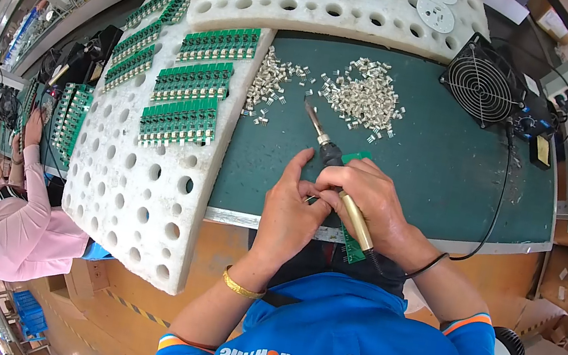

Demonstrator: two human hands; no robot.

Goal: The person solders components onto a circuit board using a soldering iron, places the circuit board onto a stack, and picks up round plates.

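Note:
My right hand is closed around a soldering iron with a gold-coloured handle and a black grip. The iron's metal tip points up and away from me, over the green work surface. My left hand is closed in a pinch beside the right one, the fingertips of both hands close together. What the left fingers hold is too small and hidden to make out. A green circuit board strip lies under my hands, mostly covered, with its ends showing past them.
Small white connectors lie in two piles beyond the iron tip. Populated green boards rest on a perforated white foam sheet at left. A black fan stands at right, near a cable. A co-worker in pink sits at left.

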